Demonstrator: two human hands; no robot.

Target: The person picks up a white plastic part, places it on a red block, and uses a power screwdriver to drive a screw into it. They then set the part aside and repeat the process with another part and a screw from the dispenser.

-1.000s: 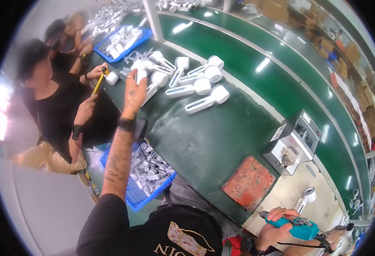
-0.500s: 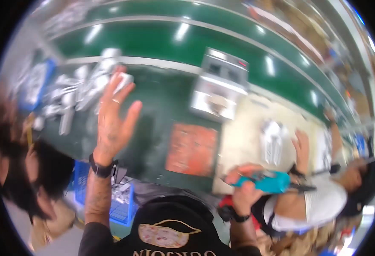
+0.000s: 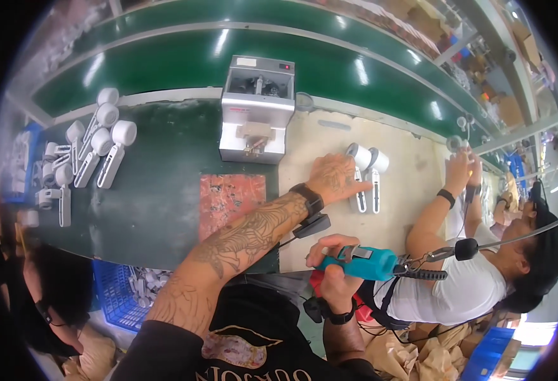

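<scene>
My left hand (image 3: 337,178) reaches across to the cream-coloured work surface, its thumb stretched over the handle of a white part with a round head (image 3: 359,156). Its fingers lie beside that head, their tips partly hidden; it looks open. A second such part (image 3: 379,160) lies just right of the first, both with slotted handles pointing toward me. Near the table's front edge, my right hand (image 3: 337,279) is closed round a teal electric screwdriver (image 3: 373,263), held roughly level, its cord end to the right.
Several similar white parts (image 3: 103,141) lie at the left. A grey machine (image 3: 257,114) stands at the back, behind a worn red mat (image 3: 228,200). A blue basket (image 3: 115,298) sits below. At the right a co-worker (image 3: 447,292) reaches forward; a green belt (image 3: 317,70) runs behind.
My left hand has swung from the white parts at the left to those on the right. My right hand keeps hold of the screwdriver. The view has shifted.
</scene>
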